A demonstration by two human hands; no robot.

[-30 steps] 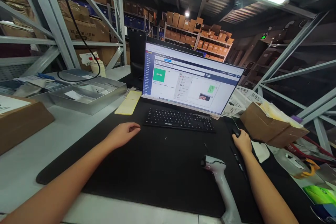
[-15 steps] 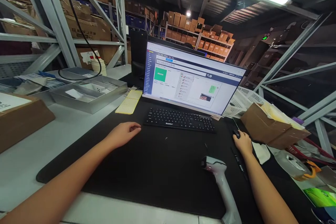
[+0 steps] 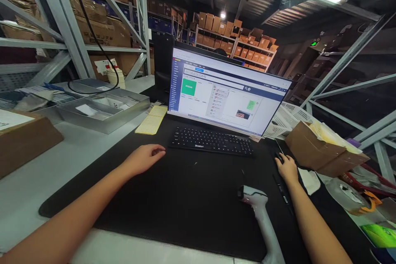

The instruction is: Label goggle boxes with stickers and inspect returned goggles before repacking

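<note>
My left hand rests palm down on the black desk mat, fingers loosely curled, holding nothing, just left of the black keyboard. My right hand lies over a black mouse, gripping it, at the mat's right side. Behind the keyboard stands a lit monitor with a web page and a green box. A white handheld barcode scanner lies on the mat between my forearms, closer to the right one.
A metal tray and a yellow notepad sit left of the monitor. Cardboard boxes flank the desk. A white basket is behind the right box. Shelving racks with cartons stand all round.
Both hands stay where they were. Only the view has shifted slightly.
</note>
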